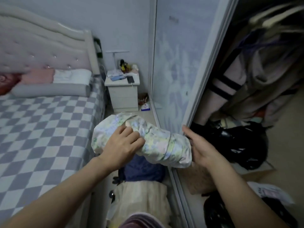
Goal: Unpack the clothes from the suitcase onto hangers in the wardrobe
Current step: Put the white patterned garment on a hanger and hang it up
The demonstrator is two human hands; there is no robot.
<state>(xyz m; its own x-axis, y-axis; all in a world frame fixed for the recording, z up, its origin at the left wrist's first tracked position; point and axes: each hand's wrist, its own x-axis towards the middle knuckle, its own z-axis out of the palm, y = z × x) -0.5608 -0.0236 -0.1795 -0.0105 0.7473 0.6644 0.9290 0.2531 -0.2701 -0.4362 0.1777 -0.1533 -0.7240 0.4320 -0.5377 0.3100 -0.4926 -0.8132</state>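
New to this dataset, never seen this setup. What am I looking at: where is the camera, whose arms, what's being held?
There is no robot here. One wide-angle camera sits on a person's head and looks forward and down, so the two bare arms coming in from the bottom are the wearer's own. The left hand grips a rolled floral garment from above, its fingers curled into the cloth. The right hand supports the roll's other end with fairly straight fingers. Below lie more folded clothes, probably in the suitcase. At right is the open wardrobe with hanging clothes; at left a bed and a nightstand.
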